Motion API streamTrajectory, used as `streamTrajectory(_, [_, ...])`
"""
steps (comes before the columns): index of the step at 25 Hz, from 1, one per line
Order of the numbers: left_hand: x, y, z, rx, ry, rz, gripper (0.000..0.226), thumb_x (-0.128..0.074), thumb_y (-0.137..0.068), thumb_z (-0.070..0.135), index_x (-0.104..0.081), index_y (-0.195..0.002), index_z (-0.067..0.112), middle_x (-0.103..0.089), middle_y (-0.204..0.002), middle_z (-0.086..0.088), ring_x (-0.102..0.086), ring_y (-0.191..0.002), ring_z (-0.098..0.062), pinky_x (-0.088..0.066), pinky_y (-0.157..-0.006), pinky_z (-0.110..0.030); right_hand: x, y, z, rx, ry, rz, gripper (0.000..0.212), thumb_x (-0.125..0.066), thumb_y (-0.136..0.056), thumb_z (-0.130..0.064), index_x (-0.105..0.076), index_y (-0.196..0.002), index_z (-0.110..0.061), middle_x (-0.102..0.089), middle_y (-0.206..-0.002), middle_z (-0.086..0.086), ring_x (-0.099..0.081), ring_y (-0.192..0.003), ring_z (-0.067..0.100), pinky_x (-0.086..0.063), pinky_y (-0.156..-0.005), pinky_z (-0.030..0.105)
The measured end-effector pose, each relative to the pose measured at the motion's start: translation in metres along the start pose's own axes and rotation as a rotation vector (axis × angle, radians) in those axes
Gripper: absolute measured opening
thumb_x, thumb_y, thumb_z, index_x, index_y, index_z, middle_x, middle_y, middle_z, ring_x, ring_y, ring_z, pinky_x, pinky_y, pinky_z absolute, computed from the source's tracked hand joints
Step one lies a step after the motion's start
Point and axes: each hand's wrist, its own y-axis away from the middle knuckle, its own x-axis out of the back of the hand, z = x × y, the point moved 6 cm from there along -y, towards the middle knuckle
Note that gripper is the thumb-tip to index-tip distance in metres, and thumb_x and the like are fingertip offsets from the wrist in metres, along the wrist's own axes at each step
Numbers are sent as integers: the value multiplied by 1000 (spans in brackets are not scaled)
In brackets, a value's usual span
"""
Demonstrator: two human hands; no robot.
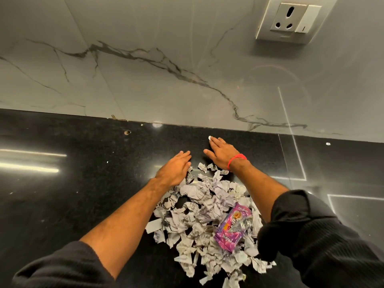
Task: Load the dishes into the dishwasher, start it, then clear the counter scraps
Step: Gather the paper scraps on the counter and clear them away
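Two hands are out flat over a black counter point(62, 204), fingers straight and holding nothing. The left hand point(175, 168) rests at the far left edge of the scraps point(199, 217); the right hand point(221, 153), with a red band point(236, 160) on the wrist, reaches a bit further back, fingertips just beside one tiny white bit point(209, 138) near the wall.

The only readable writing is on a pink-purple wrapper point(232, 227) lying on the pile's right side. It's upside down and looks like "JimJam", though it's crinkled, so I'm not fully sure.

The scraps are torn, crumpled greyish-white paper with dark print, heaped between the forearms in the middle of the counter. A few specks sit apart. There's a white socket point(291, 19) up on the marble wall point(145, 80).
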Motion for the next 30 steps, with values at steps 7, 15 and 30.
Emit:
streamTrajectory(7, [-17, 38, 3, -22, 82, 40, 49, -34, -109, 39, -43, -151, 16, -37, -160, 2, -25, -152, -17, -21, -124, -35, -17, 79, -16, 228, -143, 34, 58, -22, -102, -55, -45, -144, -23, -54, -141, 4, -49, -129, 19, -38, -111, 36])
streamTrajectory(15, [-2, 108, -55, 174, 228, 345, 47, -37, -108, 39, -44, -150, 18, -30, -163, -2, -18, -153, -19, -13, -127, -45, -34, 120, 8, -63, -532, 172, 57, -35, -102, -52, -40, -149, -19, -28, -160, 0, -24, -148, 18, -16, -122, 39])
streamTrajectory(30, [-47, 180, -54, 129, 440, 207, 56, -36, -104, 54, -23, -157, 41, -18, -159, 22, -3, -148, -7, -6, -124, -39, -80, 309, 122, -712, -373, 366, 42, -61, -94, -25, -59, -129, -2, -56, -117, 28, -53, -112, 43, -42, -104, 44])
